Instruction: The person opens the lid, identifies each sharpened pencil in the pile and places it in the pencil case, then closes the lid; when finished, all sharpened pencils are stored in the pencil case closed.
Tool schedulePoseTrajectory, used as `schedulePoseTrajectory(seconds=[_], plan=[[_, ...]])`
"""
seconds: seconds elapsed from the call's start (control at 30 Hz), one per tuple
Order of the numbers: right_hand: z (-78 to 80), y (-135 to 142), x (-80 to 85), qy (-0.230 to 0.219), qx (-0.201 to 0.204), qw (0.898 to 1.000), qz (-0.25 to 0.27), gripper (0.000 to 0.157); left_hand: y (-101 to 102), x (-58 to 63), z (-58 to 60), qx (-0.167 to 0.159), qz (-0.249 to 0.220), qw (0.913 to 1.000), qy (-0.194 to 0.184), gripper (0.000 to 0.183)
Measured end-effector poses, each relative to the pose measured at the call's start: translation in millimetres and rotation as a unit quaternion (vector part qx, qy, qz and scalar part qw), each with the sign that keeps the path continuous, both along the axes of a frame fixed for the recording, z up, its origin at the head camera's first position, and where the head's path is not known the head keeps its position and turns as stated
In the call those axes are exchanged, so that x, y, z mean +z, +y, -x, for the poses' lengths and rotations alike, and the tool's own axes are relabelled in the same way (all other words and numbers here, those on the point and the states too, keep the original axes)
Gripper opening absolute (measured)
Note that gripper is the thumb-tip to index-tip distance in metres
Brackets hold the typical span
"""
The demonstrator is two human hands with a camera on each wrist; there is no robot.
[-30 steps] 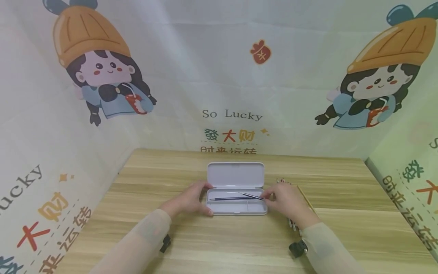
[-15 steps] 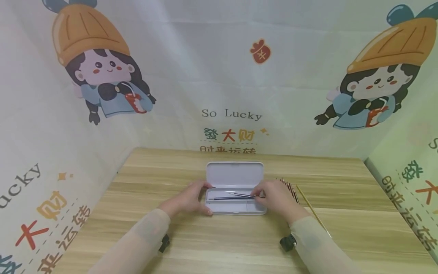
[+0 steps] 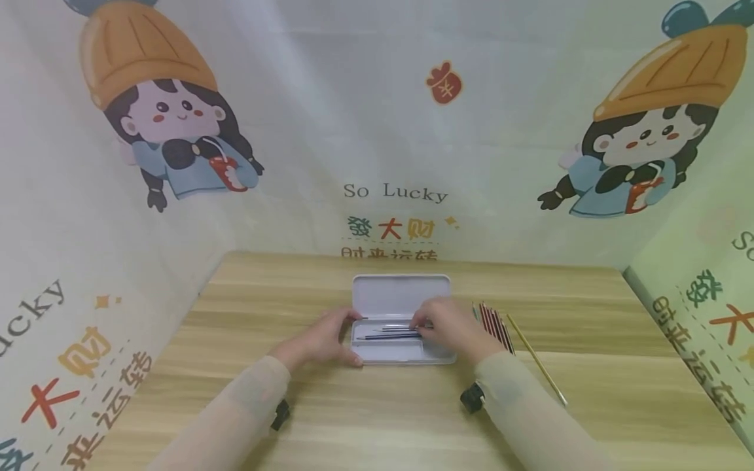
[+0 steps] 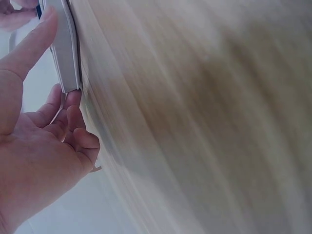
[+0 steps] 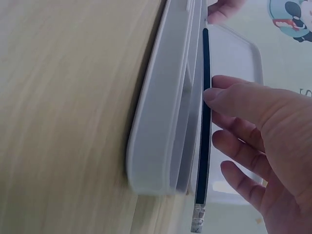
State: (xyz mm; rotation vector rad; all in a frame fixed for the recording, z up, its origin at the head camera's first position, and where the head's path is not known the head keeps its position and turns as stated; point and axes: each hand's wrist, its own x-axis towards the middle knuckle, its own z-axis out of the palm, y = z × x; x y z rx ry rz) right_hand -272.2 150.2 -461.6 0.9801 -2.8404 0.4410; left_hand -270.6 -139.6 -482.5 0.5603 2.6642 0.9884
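On the wooden table (image 3: 353,418), I note the white case (image 3: 389,354) open, its lid (image 3: 385,294) raised at the back. The left hand (image 3: 324,337) grips its left end between thumb and fingers. The right hand (image 3: 450,322) pinches a dark pencil (image 5: 204,151) over the case. A second pencil (image 3: 389,337) lies inside; a row of pencils (image 3: 497,329) lies to the right.

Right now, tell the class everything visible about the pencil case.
The pencil case is pale, shallow and oblong with rounded corners, perhaps plastic or painted metal. It sits on the table, lid open at the back. A lengthwise divider splits the inside, with a shorter crosswise one in front. A dark pencil lies in the rear compartment. The left hand grips the case's left end; the right hand, pinching another pencil, hides part of the right side.
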Motion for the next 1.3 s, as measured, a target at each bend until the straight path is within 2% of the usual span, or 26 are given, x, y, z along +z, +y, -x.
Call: schedulePoseTrajectory(seconds=[0.2, 0.3, 0.5, 1.03, 1.17, 1.3], plan=[[7.4, -18.1, 1.7, -0.018, 0.017, 1.000, -0.001, 0.011, -1.0, 5.2, 0.5, -0.004, 0.007, 1.0000, 0.003, 0.089], [8.4, -22.5, -0.2, -0.028, 0.018, 0.999, 0.002, 0.011, -0.6, 3.9, -0.1, -0.003, 0.006, 1.0000, 0.002, 0.089], [10.5, -26.8, -2.7, -0.051, 0.015, 0.999, 0.009, 0.011, -0.7, 2.9, -1.2, -0.001, 0.005, 1.0000, 0.002, 0.088], [11.9, -30.4, -8.2, -0.060, 0.020, 0.998, 0.018, 0.012, -0.2, 4.4, -1.4, 0.003, 0.012, 0.9999, 0.008, 0.087], [10.1, -25.3, -10.8, -0.079, 0.012, 0.995, 0.064, 0.011, 0.9, 4.4, -1.6, 0.001, 0.013, 0.9999, 0.006, 0.088], [6.6, -20.3, -11.6, -0.114, -0.012, 0.983, 0.147, 0.011, -1.0, 5.5, -1.2, 0.000, 0.007, 1.0000, 0.003, 0.089]])
